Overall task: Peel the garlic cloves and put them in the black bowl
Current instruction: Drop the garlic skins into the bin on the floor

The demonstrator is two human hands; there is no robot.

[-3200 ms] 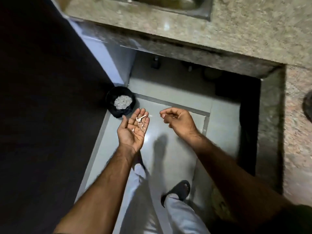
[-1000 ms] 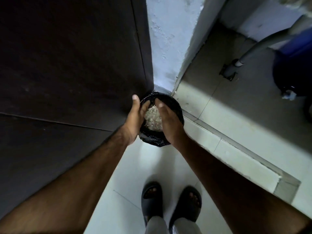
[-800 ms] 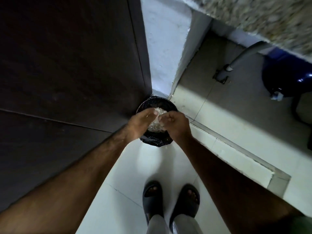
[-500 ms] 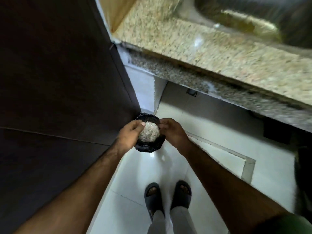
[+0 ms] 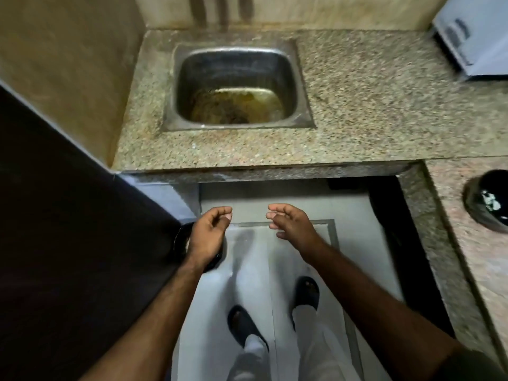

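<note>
My left hand (image 5: 209, 235) and my right hand (image 5: 291, 224) hang in front of me above the floor, a little apart, fingers loosely curled and holding nothing. The black bowl (image 5: 488, 204) stands on the granite counter at the far right, with a few pale bits showing inside; both hands are well to its left. No garlic clove can be made out in either hand.
A small black-lined bin (image 5: 180, 240) sits on the floor, mostly hidden behind my left hand. A steel sink (image 5: 236, 83) is set in the counter (image 5: 371, 105) ahead. A dark door panel (image 5: 68, 243) fills the left. A white appliance (image 5: 475, 37) stands at the back right.
Both hands have come up and away from the floor bin, where they were brushing over the peels. The view has risen to the sink and counter.
</note>
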